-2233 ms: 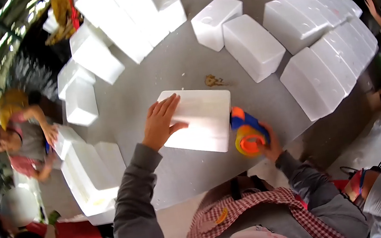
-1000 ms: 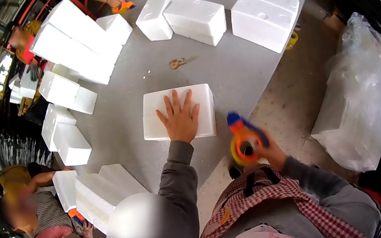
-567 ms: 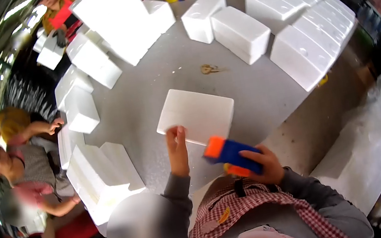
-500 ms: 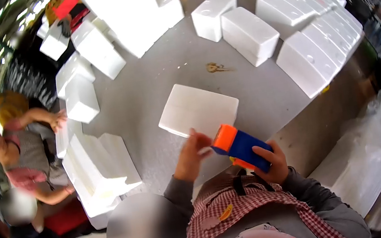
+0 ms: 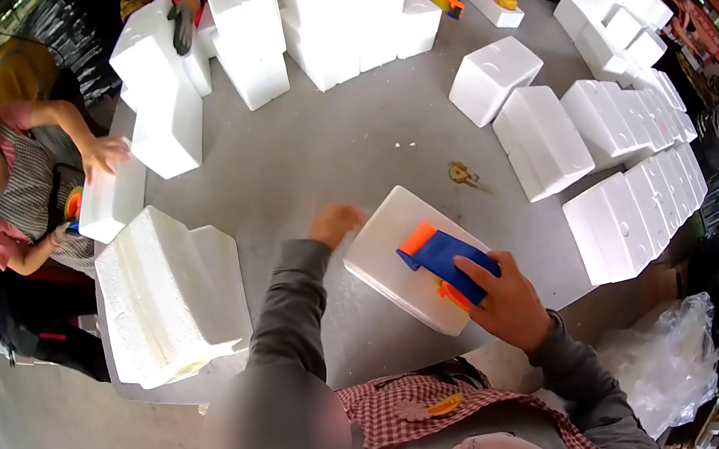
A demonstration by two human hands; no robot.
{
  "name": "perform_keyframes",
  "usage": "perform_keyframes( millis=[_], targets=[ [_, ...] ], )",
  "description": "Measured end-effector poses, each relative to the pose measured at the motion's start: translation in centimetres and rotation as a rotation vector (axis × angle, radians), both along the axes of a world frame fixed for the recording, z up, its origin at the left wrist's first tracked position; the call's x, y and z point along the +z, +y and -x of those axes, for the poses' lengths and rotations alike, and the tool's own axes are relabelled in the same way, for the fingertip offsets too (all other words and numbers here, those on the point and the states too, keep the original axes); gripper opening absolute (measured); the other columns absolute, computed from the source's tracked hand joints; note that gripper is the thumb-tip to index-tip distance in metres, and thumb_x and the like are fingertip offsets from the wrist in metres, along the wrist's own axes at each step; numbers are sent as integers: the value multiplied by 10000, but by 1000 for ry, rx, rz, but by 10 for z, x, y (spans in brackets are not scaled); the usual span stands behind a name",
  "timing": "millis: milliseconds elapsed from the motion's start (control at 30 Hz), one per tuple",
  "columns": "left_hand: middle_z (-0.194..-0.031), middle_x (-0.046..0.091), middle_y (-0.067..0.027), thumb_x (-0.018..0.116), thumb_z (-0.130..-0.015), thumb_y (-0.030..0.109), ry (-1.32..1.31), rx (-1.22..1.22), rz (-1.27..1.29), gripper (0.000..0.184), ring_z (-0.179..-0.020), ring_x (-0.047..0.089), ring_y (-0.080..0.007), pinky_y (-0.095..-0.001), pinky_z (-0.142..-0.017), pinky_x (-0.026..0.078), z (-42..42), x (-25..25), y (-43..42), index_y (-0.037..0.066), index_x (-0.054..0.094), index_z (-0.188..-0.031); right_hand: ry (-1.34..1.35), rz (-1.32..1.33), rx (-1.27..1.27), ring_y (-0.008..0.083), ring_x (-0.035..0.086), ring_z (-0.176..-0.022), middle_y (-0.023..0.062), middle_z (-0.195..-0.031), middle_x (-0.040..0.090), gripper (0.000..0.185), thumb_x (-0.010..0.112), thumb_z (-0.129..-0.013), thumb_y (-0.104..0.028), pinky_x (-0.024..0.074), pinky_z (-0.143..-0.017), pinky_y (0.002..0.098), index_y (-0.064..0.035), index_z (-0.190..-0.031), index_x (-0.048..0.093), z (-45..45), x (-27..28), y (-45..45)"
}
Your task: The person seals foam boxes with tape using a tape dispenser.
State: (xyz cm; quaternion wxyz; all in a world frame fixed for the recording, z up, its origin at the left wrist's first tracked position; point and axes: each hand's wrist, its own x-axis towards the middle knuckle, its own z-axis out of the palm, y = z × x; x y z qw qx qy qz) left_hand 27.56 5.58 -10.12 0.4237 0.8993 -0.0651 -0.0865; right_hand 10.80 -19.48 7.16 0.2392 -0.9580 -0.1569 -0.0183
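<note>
A white foam box [image 5: 388, 253] lies at an angle on the grey table [image 5: 275, 172] in front of me. My right hand [image 5: 508, 302] is wrapped round a blue and orange tape dispenser [image 5: 453, 261], which is over the right part of the box. Beside the box's upper left edge is my left hand [image 5: 337, 224], blurred by motion, its fingers too smeared to read. Whether it touches the box cannot be made out.
White foam boxes [image 5: 541, 142] stand right of centre, with rows of more [image 5: 607, 226] at the right edge. Other boxes [image 5: 153, 297] stand at the left and back. Co-workers [image 5: 19, 177] are at the left and far sides. Clear plastic [image 5: 667, 358] lies at the lower right.
The view has shifted. The box in front of me has turned, and the dispenser has moved over it. My left hand has left the near edge for the box's left side.
</note>
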Motion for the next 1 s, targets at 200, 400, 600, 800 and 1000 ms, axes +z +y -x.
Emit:
perform_keyframes(
  millis=[200,400,600,800,1000],
  targets=[
    [-1073,573,-124,474,-874,266,-38,65,151,262,-938,565,-270,-340,-766,457,14,-4,3,127,564,-1077,108,41,46,374,551,-819,196,-1048,423,598,648,-654,-68,490,-707,398,-154,-1216,467,-11,13,4],
    [-1397,302,-109,392,-918,366,-293,-354,-245,469,-1199,414,-238,-323,-924,391,68,76,-23,166,350,-1340,53,16,51,368,522,-890,194,-1040,436,593,641,-627,-52,473,-728,405,-150,-1191,488,31,0,-55],
    [-1391,303,-99,317,-937,428,-159,158,764,572,-1234,349,-241,-361,-1020,267,112,-21,-11,21,304,-1337,-71,-215,-203,379,495,-987,221,-1131,436,649,686,-648,-57,408,-856,396,-101,-1241,424,136,-150,-127],
    [-1311,357,-217,442,-894,390,-381,299,114,589,-1107,432,-341,-396,-926,354,88,65,-61,5,310,-1319,18,-1028,-331,219,487,-992,106,-1148,456,619,569,-768,-62,409,-868,340,-65,-1317,282,50,-154,-112],
    [-1366,321,-163,413,-878,439,-425,74,-476,452,-957,546,-403,-466,-784,455,10,100,-115,241,419,-1285,203,-1369,-570,189,446,-1074,92,-1178,442,631,550,-766,-12,386,-903,290,-38,-1325,258,33,-147,-99]
  ],
)
